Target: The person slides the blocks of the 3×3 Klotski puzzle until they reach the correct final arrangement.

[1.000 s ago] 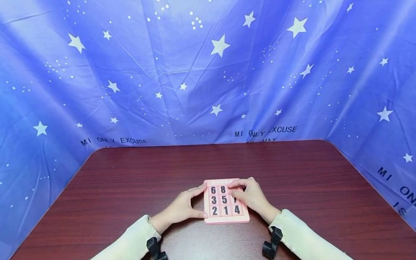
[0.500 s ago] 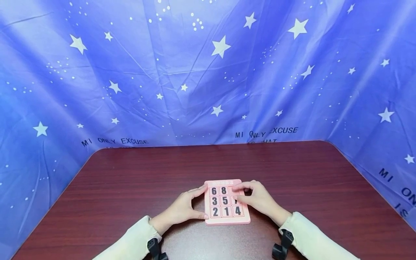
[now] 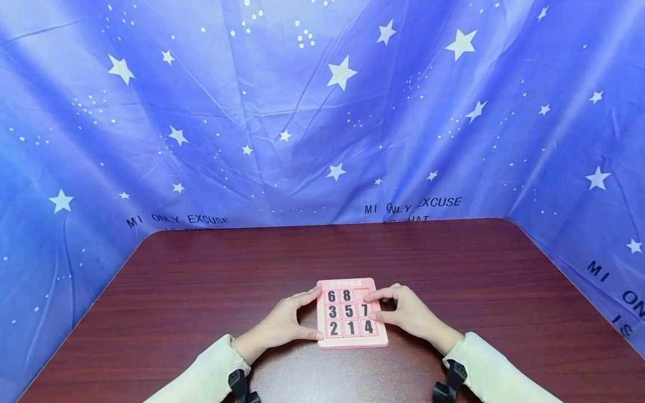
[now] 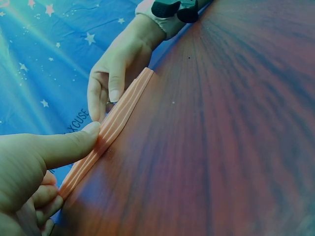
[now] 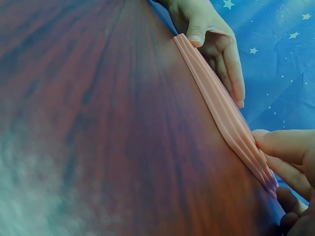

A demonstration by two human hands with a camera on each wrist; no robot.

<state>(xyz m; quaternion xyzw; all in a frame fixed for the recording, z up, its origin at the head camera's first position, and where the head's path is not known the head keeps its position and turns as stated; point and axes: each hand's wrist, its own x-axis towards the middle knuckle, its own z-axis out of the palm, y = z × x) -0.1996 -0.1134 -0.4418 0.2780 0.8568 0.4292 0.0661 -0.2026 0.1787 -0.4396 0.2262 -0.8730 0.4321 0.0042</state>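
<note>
Blue starry cloth fills the whole upper half of the frame, and below it a dark red wooden table spreads right across the lower half. Two pale sleeves come in, the left sleeve from the bottom left, the right sleeve from the bottom right.

Now the hands, just below and right of centre! The left hand makes a wide C against the board's left side: forefinger at the upper left corner, thumb near the lower left corner, both touching the edge, not wrapped round it. Over on the right, the right hand has its thumb and forefinger well parted, nothing pinched between them.

And between the hands lies the pink number board, flat on the table, lower centre of the frame. Both wrist views catch its ridged side slanting between the two sets of fingers.

Down to the tiles: 6 and 8 on top, 3, 5, 7 across the middle, 2, 1, 4 along the bottom. The right thumb's tip is at the right edge of the 7 tile; the forefinger's tip is at the gap top right, though whether it touches, I can't tell.
</note>
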